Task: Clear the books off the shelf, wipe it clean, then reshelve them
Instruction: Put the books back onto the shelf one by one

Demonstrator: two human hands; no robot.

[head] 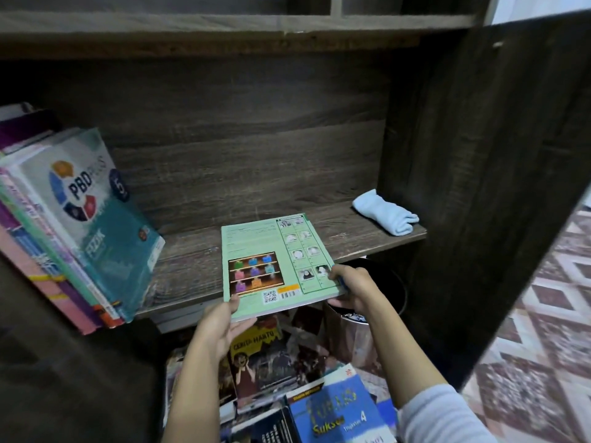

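I hold the green book (275, 263) flat in both hands, back cover up, with its barcode and a little picture of coloured books on shelves facing me. My left hand (220, 327) grips the near left corner, thumb on top of the cover and fingers curled underneath. My right hand (351, 286) pinches the right edge close to the near corner, thumb on top and the other fingers tucked below. The far part of the book sits over the shelf board (351, 241), about midway along its front, and the near part hangs out past the edge towards me; I cannot tell whether it rests on the wood or hovers just above it.

At the left end of the board a row of books (80, 225) leans to the left, a grey and teal one in front. At the right end, against the side panel (463, 187), lies a folded light blue cloth (385, 215), well apart from the green book. Below the shelf, between my forearms, a loose pile of books (271, 362) lies spread out, with a blue book (335, 414) nearest me. A dark round bin (393, 289) stands under the right half of the board
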